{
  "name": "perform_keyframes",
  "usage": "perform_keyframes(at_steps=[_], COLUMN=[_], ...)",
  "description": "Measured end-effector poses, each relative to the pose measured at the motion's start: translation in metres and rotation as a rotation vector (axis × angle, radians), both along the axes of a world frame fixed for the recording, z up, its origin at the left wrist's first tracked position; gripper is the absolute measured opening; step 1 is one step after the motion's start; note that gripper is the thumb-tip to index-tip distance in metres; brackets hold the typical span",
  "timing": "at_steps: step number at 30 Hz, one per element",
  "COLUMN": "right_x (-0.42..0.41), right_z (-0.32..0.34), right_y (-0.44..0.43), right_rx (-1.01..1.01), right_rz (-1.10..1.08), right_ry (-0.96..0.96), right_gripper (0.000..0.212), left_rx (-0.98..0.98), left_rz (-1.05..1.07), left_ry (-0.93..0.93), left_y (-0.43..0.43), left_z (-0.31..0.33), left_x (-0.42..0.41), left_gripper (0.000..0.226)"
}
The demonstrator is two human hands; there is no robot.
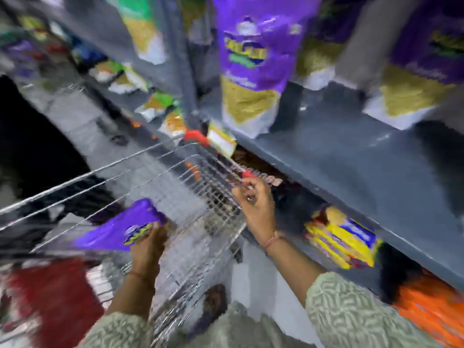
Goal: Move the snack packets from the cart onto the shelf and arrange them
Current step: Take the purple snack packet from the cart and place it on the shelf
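The view is blurred by motion. My left hand (150,243) grips a purple snack packet (118,229) lying flat over the wire cart (140,172). My right hand (254,199) rests on the cart's right rim, fingers curled around the wire near a red clip; whether it truly grips the rim is hard to tell. On the grey shelf (339,146) above stand purple-and-yellow snack packets, one in the middle (253,66) and one at the right (421,79).
A lower shelf at the right holds yellow-and-blue packets (344,237) and orange packets (434,315). Green-and-yellow packets (133,79) line the shelf farther left. A red item (55,297) sits at the cart's near left. A yellow price tag (222,140) hangs on the shelf edge.
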State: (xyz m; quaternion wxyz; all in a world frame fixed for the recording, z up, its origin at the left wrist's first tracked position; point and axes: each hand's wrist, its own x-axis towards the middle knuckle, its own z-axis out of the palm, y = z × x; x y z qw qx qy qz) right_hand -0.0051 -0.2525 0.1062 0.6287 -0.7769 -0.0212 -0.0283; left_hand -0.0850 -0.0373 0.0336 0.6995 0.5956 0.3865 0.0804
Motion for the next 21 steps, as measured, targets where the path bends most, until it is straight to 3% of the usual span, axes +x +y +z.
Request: perform_keyframes(at_steps=[3, 6, 9, 13, 17, 19, 21], right_x=[0.014, 0.026, 0.037, 0.044, 0.044, 0.044, 0.044], right_z=[-0.027, -0.061, -0.1, -0.137, -0.154, -0.15, -0.142], right_y=[0.066, 0.117, 0.156, 0.191, 0.21, 0.214, 0.216], right_rx=[-0.092, -0.211, -0.341, -0.538, -0.593, -0.547, -0.415], right_rz=[0.218, 0.394, 0.509, 0.592, 0.504, 0.417, 0.294], right_ry=[0.103, 0.214, 0.315, 0.48, 0.509, 0.518, 0.646], right_gripper=[0.043, 0.03, 0.028, 0.037, 0.031, 0.024, 0.021], left_rx=[-0.182, -0.141, -0.193, -0.159, -0.153, -0.15, -0.116], left_rz=[0.113, 0.308, 0.445, 0.427, 0.472, 0.486, 0.478], left_ry=[0.209, 0.305, 0.276, 0.147, 0.08, 0.077, 0.134], left_y=[0.048, 0.085, 0.11, 0.138, 0.14, 0.146, 0.15], left_z=[-0.026, -0.055, -0.079, -0.124, -0.136, -0.146, -0.15], left_x=[-0.026, -0.043, -0.039, -0.028, -0.012, -0.016, -0.025], left_gripper=[0.02, 0.023, 0.027, 0.015, 0.038, 0.043, 0.038])
